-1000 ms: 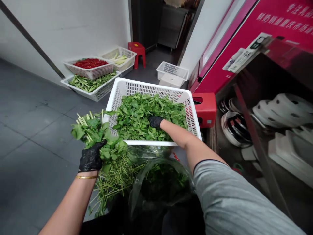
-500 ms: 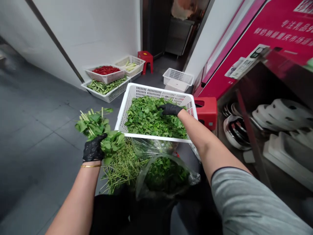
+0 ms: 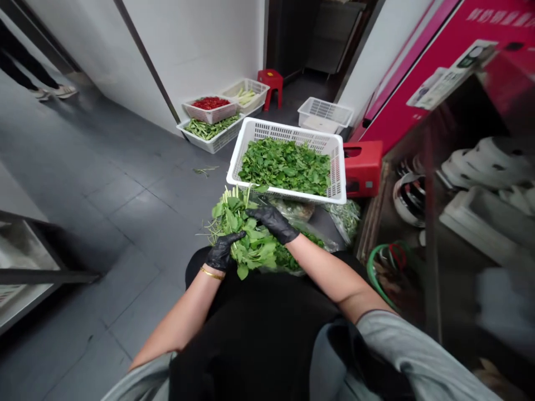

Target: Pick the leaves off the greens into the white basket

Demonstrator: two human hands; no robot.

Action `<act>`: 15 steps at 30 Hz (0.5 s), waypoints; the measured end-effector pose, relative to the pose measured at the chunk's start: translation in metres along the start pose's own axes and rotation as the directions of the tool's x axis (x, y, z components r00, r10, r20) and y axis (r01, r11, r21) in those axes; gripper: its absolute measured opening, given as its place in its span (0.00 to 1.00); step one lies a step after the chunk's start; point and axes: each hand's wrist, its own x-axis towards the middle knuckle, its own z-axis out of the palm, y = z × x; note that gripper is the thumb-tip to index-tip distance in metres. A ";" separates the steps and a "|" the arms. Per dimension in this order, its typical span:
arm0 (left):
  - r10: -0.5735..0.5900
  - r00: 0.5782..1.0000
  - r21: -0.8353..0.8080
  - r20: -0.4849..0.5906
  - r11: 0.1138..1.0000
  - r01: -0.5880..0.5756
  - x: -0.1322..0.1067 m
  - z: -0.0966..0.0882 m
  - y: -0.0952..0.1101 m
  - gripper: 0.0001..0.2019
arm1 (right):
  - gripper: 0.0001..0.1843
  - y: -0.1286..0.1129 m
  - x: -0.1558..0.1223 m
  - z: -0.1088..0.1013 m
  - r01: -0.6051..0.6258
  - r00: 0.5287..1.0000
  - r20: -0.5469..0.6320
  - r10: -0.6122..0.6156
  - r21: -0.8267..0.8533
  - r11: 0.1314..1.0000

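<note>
A bunch of leafy greens (image 3: pixel 251 245), pale stems pointing up and away, is held in front of my lap. My left hand (image 3: pixel 223 250), in a black glove, is closed around its lower left side. From the right, my right hand (image 3: pixel 273 221), gloved too, reaches onto the bunch with its fingertips in the leaves; whether they pinch a stem is hidden. Just beyond stands a white perforated basket (image 3: pixel 288 196) with a layer of picked green leaves (image 3: pixel 288 167). Below my right forearm, a clear plastic bag of greens (image 3: pixel 309 236) is partly covered.
Behind stand baskets of red chillies (image 3: pixel 210 103), cut green vegetables (image 3: pixel 212 128) and pale stalks (image 3: pixel 246 97), near a red stool (image 3: pixel 271 86). A white crate (image 3: pixel 326 114) and a red box (image 3: pixel 364 167) are to the right, beside shelves of dishes. At far left, a person's legs (image 3: pixel 31 64) show.
My right hand has left the leaves in the basket and come back to the bunch. My left hand has brought the bunch inward, towards my lap. The view has shifted, showing a person's legs.
</note>
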 end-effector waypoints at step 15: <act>-0.063 0.990 0.095 0.123 0.994 0.052 -0.035 0.018 -0.023 0.18 | 0.26 -0.032 -0.061 -0.039 -0.087 0.995 0.057 0.087 -0.014 0.996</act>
